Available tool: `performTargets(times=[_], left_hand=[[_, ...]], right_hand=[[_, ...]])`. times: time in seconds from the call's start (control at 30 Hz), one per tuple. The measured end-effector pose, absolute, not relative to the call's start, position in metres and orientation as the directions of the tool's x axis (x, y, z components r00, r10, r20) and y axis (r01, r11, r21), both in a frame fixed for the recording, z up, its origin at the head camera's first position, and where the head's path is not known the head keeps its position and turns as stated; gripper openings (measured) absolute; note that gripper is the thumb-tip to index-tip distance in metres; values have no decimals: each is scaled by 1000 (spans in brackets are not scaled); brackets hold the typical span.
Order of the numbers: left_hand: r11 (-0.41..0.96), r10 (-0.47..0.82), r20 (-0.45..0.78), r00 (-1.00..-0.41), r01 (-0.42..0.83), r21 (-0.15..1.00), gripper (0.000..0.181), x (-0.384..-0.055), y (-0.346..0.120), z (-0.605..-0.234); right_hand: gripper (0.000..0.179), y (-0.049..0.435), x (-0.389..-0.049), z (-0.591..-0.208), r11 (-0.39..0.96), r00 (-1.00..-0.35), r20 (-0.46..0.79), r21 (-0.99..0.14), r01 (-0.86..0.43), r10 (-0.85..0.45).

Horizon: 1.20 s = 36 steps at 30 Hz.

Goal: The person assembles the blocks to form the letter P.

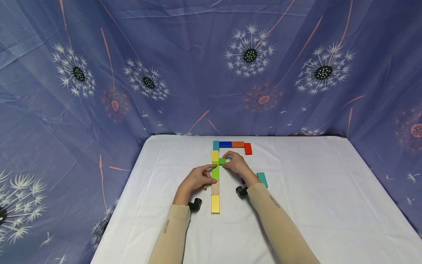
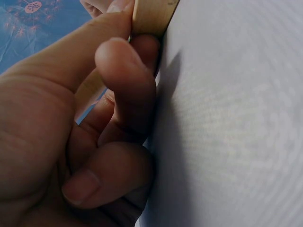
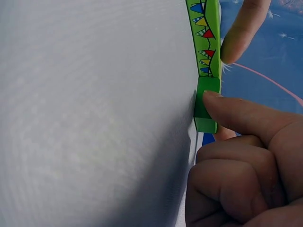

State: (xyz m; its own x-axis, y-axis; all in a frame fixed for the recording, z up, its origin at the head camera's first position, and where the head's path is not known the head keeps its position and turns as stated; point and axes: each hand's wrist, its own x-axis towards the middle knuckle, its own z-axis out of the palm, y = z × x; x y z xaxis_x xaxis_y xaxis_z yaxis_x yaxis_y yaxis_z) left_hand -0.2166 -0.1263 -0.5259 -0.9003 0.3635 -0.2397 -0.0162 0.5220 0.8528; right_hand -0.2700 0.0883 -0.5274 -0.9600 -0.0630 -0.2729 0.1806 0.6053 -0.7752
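Note:
A column of toy blocks runs toward me on the white cloth. My right hand [image 1: 237,164] pinches a small green block [image 3: 207,104] between thumb and index finger. One end of this block meets the side of a light green block [image 1: 215,171] printed with little flags. My left hand [image 1: 196,178] is at the column's left side, its index finger and thumb touching near the two ends of the light green block. Its other fingers are loosely bent in the left wrist view. A plain wooden block [image 1: 215,188] and a yellow block [image 1: 215,204] continue the column on the near side.
Beyond the light green block lie another yellow block [image 1: 215,156] and a blue-teal block [image 1: 215,145]. Blue [image 1: 225,144], orange [image 1: 237,144] and red [image 1: 248,149] blocks extend right. A teal block [image 1: 262,179] lies beside my right wrist, which partly hides something dark. Patterned curtain surrounds the table.

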Motion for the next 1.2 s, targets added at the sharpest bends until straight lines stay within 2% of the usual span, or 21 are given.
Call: performTargets(times=[0.63,0.9,1.2], left_hand=[[516,379,-237,-895,-8,857,70,-215,-126,-526],[513,381,-231,-895,-2,858,70,-216,-127,-527],[505,379,-234,-895,-11,863,70,-217,-128,-527]], right_hand=[[33,90,-267,-525,605,-953,-294,-772,195,-68],[52,102,-263,-516,576,-954,-286,-797,184,-91],[56,140,-249,-502,532,-952,-294,-822,204,-89]])
